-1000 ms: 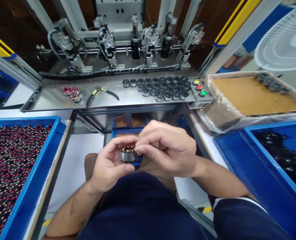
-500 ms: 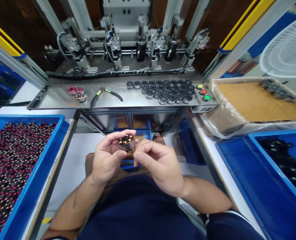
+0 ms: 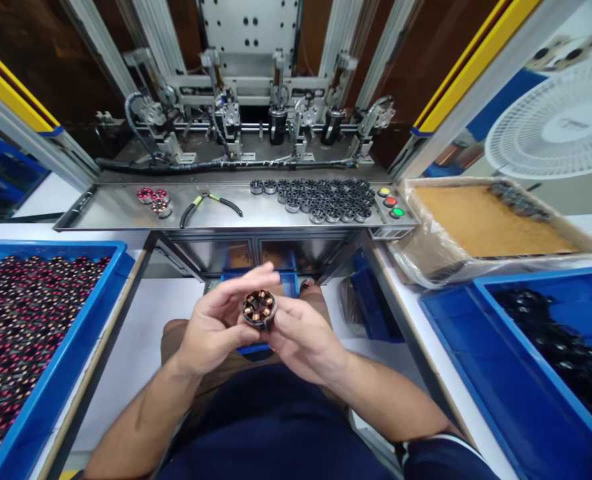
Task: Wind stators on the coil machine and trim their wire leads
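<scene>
A round motor stator [image 3: 259, 309] with copper windings sits between my two hands, above my lap, its wound face tilted up toward me. My left hand [image 3: 221, 323] supports it from the left; the thumb presses the near rim while the other fingers stretch along the far side. On the right side my right hand [image 3: 303, 333] grips it with thumb and fingers, the fingertips partly hidden beneath. Beyond, on the metal tray [image 3: 206, 221], lie a few wound stators [image 3: 161, 209], green-and-black-handled cutters [image 3: 211, 201] and several dark stator cores [image 3: 321, 199].
A blue bin [image 3: 119, 257] full of wound stators stands at left. On the right are a cardboard box [image 3: 496, 223] lined with plastic and a blue bin [image 3: 456, 347] of black parts. A machine with clamps [image 3: 229, 113], push buttons [image 3: 390, 201] and a white fan [image 3: 556, 127] are beyond.
The stator has been turned so its wound face points more toward me. My right hand has closed in on its right side. The whole view has shifted slightly.
</scene>
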`<state>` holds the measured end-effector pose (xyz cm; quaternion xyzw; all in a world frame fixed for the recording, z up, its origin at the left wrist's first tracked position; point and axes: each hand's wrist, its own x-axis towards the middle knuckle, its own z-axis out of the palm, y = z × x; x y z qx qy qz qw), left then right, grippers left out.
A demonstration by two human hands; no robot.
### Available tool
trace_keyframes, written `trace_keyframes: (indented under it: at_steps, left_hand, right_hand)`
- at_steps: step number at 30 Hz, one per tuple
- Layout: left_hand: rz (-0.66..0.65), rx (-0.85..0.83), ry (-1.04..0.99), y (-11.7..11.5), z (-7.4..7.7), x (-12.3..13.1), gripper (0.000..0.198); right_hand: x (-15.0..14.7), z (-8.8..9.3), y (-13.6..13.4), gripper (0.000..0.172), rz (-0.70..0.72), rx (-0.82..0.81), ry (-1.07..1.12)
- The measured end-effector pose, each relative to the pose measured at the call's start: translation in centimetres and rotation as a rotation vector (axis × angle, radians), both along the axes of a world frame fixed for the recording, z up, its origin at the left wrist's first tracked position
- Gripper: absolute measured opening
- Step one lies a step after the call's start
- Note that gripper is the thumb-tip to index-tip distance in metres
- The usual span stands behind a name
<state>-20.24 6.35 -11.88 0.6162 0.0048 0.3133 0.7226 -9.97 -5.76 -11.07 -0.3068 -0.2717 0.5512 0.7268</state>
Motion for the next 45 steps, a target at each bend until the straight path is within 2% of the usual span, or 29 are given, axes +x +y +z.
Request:
trace_keyframes:
  at_steps: [2,4,6,7,9,13,18,25,28,32,34,36,38,42,44,45]
  left_hand:
    - [0.16,0.071,0.041,0.0,0.3,-0.4,0.077]
    - [0.268,0.131,0.144,0.0,0.6,-1.0,0.078]
    - [0.246,0.179,0.276,-0.3,0.9,-1.7,0.065]
    - [0.214,0.195,0.324,-0.4,1.1,-1.9,0.06]
    - [0.177,0.224,0.362,-0.7,1.3,-2.1,0.058]
    - [0.173,0.273,0.349,-0.9,1.6,-1.8,0.048]
    - [0.275,0.345,0.287,-0.8,1.7,-1.6,0.05]
    - [0.324,0.352,0.256,-0.9,1.3,-1.8,0.047]
    - [0.321,0.262,0.27,-1.0,1.1,-1.8,0.048]
    - [0.276,0.094,0.183,-1.4,0.9,-1.5,0.045]
    - [0.278,0.096,0.151,-1.4,0.9,-1.4,0.044]
    - [0.312,0.189,0.158,-1.3,1.0,-1.4,0.046]
    - [0.365,0.382,0.177,-0.9,1.2,-1.7,0.048]
    - [0.417,0.806,0.168,-0.4,1.7,-2.2,0.052]
    - [0.412,0.909,0.156,-0.4,1.9,-2.4,0.053]
    - [0.402,0.933,0.145,-0.4,2.0,-2.6,0.054]
  right_hand:
    - [0.5,-0.3,0.1,0.036,-0.167,0.036,-0.208]
    - [1.1,-0.6,-0.1,0.039,-0.432,0.096,-0.57]
    - [1.6,-0.6,-0.4,0.043,-0.644,0.167,-0.953]
    - [1.7,-0.5,-0.5,0.046,-0.701,0.199,-1.096]
    - [1.8,-0.3,-0.8,0.049,-0.731,0.235,-1.249]
    - [1.9,0.0,-1.3,0.05,-0.706,0.249,-1.3]
    - [2.6,0.2,-1.5,0.049,-0.588,0.296,-1.179]
    - [2.4,1.2,-0.9,0.011,-0.557,0.274,-1.034]
    - [1.7,1.4,-1.0,0.006,-0.568,0.144,-0.938]
    - [1.2,0.9,-1.4,0.012,-0.557,-0.043,-0.743]
    - [1.4,0.3,-1.7,0.015,-0.524,-0.102,-0.721]
    - [1.9,0.0,-2.1,0.014,-0.512,-0.143,-0.767]
    - [2.6,0.1,-2.5,0.002,-0.561,-0.096,-0.916]
    - [3.6,1.5,-2.9,0.033,-0.651,0.241,-1.411]
    - [3.6,2.3,-2.6,0.029,-0.641,0.346,-1.517]
    - [3.5,2.5,-2.4,0.023,-0.636,0.355,-1.498]
